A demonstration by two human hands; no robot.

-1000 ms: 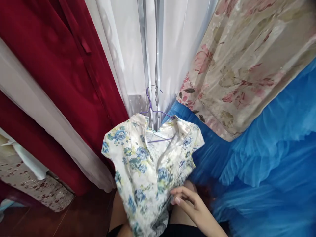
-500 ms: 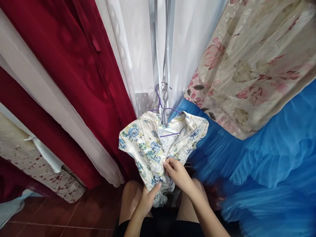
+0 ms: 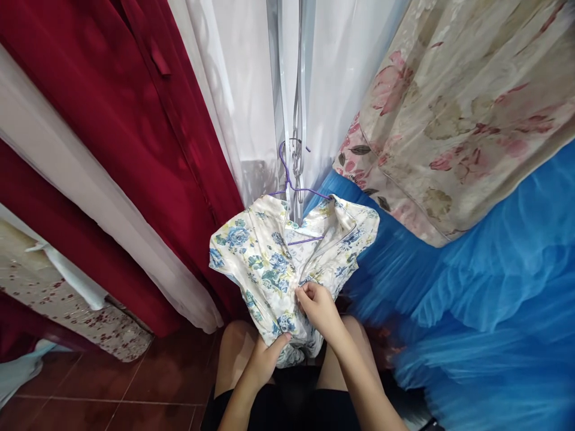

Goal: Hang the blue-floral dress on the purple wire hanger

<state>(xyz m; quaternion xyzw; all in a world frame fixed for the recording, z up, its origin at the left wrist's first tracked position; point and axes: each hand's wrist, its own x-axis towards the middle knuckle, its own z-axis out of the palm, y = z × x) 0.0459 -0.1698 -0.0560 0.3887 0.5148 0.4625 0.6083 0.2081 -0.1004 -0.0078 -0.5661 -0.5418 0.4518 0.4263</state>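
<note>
A white blouse point(image 3: 265, 257) with blue flowers and short sleeves hangs in front of me on a purple wire hanger point(image 3: 305, 190). Its neckline gapes in a V, and the hanger's lower bar shows inside. My right hand point(image 3: 317, 305) pinches the blouse's front edge at the bottom of the V, thumb against fingers. Lower down, my left hand point(image 3: 268, 356) grips the side of the blouse, its thumb on top and the fingers hidden behind the cloth. Below the hands, the lower part of the garment bunches between my knees.
Pale straps or strips point(image 3: 291, 78) run down behind the hanger, which hooks among them. Dark red cloth point(image 3: 179, 149) and white cloth point(image 3: 249, 78) hang left and behind. To the right are a floral skirt point(image 3: 449, 131) and blue tulle point(image 3: 471, 287). Red floor tiles point(image 3: 135, 377) lie lower left.
The blouse and hanger sit slightly higher and farther left in view, as does the background. Both hands keep their hold, with almost no shift against the cloth.
</note>
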